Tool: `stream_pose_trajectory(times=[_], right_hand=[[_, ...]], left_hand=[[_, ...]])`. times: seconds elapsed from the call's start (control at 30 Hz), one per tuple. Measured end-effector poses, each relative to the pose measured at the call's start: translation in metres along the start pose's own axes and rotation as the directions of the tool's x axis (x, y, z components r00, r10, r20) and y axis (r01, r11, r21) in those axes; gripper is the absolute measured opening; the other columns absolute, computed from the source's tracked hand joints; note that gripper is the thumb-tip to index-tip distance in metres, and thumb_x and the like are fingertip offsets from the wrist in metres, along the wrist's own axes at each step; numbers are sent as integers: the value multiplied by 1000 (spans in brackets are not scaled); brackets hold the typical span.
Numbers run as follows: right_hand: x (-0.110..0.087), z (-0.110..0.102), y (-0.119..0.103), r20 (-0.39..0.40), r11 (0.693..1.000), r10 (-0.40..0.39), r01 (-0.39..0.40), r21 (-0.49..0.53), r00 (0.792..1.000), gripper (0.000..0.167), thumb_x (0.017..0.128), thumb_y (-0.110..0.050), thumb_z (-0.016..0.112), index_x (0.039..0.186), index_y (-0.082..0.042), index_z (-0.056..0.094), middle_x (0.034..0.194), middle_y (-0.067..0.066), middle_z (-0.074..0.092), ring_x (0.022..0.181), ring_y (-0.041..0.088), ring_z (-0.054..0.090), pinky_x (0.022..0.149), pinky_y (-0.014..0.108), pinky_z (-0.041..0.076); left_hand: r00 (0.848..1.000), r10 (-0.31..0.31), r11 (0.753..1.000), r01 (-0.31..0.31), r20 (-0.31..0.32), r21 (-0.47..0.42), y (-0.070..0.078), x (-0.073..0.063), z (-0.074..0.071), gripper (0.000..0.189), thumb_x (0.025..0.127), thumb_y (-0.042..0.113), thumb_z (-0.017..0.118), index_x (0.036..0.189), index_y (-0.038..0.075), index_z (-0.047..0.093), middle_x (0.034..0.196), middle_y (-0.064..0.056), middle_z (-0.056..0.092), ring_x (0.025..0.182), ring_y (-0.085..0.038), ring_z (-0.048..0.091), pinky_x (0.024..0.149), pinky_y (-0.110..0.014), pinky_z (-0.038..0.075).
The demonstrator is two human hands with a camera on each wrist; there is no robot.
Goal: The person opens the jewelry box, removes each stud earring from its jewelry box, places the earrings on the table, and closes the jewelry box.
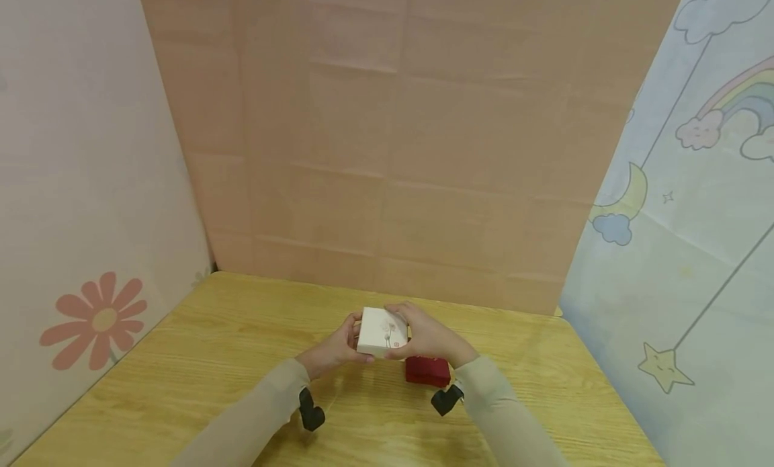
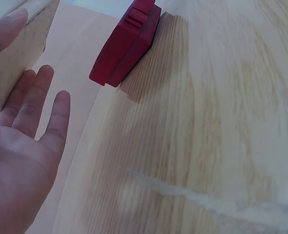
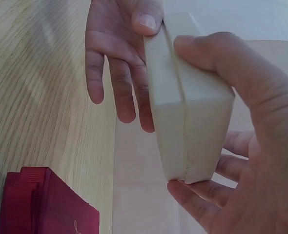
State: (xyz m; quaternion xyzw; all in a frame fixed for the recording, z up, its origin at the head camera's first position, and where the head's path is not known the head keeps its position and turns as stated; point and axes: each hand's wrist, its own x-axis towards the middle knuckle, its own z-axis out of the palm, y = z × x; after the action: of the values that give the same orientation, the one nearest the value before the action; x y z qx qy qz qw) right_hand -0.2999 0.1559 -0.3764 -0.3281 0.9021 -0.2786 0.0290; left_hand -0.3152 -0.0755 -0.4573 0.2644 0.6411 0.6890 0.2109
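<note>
Both hands hold a small white box (image 1: 376,327) above the table; its top carries a printed flower drawing and a small red mark. My left hand (image 1: 334,351) grips the box's left side, thumb on one edge and fingers beneath or behind it. From the other side my right hand (image 1: 428,334) grips it between thumb and fingers. In the right wrist view a seam runs round the white box (image 3: 193,97), with the left thumb on one side of it and the right thumb on the other. Its inside is hidden.
A dark red box (image 1: 426,371) with a ribbed band and a gold mark lies on the wooden table (image 1: 242,319), just below the right hand. A pinkish backdrop (image 1: 387,151) stands behind, with printed cloth walls (image 1: 695,252) on both sides.
</note>
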Motion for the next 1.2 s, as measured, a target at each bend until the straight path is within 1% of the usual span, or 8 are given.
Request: stream_pose_trajectory(times=[0.27,0.37,0.47,0.7,0.8,0.9,1.0,1.2], right_hand=[[-1,1,0,8,998,-7,7,-63,1000,87,76,-36,81,146,-8,38,131,3,50,98,13,49,83,30,47],[0,3,2,9,998,-5,6,-60,1000,87,76,-37,81,146,-8,38,131,2,50,97,13,49,82,29,46],[2,3,2,8,999,9,-8,-50,1000,89,73,-38,83,145,-8,39,131,3,50,96,14,49,81,29,47],[6,8,1,6,989,12,-11,-146,1000,89,69,-42,84,141,-6,43,124,3,51,91,11,49,75,26,47],[7,6,-3,12,990,16,-14,-141,1000,87,70,-40,84,139,-5,45,123,4,52,91,13,50,76,28,48],[8,5,-5,19,991,16,-14,-136,1000,88,70,-40,84,139,-1,44,123,5,53,90,13,50,77,30,48],[10,4,-4,30,990,29,-25,-136,999,89,71,-41,83,139,-2,43,123,4,53,90,13,50,77,29,48],[12,4,0,46,995,49,-45,-88,998,88,71,-41,84,140,-5,42,123,1,52,91,12,51,79,29,47]], left_hand=[[1000,13,999,-13,9,29,0,-1,-1,87,80,13,79,141,14,17,138,-7,52,113,-17,58,92,-30,48],[1000,17,999,-18,14,30,0,-1,-1,87,80,14,79,141,14,17,138,-7,52,113,-17,58,91,-30,48],[1000,15,999,-15,11,37,0,-1,-1,87,80,13,79,141,14,17,138,-8,52,113,-17,58,91,-30,49],[1000,-1,997,1,0,73,-1,-1,-1,90,81,15,79,143,9,14,140,-13,50,114,-19,57,91,-33,49],[1000,-14,997,14,-4,75,-2,-1,-2,91,80,16,79,144,10,14,141,-12,49,115,-20,57,92,-34,48],[1000,-12,998,12,1,67,-2,0,-3,91,80,17,79,144,11,14,141,-11,49,116,-20,56,92,-34,48],[1000,-14,998,14,2,58,-2,0,-4,92,79,18,80,143,12,14,141,-11,49,115,-20,56,91,-34,49],[1000,-19,998,19,7,58,-2,-1,-6,90,80,19,80,142,13,15,141,-10,49,117,-19,55,94,-34,47]])
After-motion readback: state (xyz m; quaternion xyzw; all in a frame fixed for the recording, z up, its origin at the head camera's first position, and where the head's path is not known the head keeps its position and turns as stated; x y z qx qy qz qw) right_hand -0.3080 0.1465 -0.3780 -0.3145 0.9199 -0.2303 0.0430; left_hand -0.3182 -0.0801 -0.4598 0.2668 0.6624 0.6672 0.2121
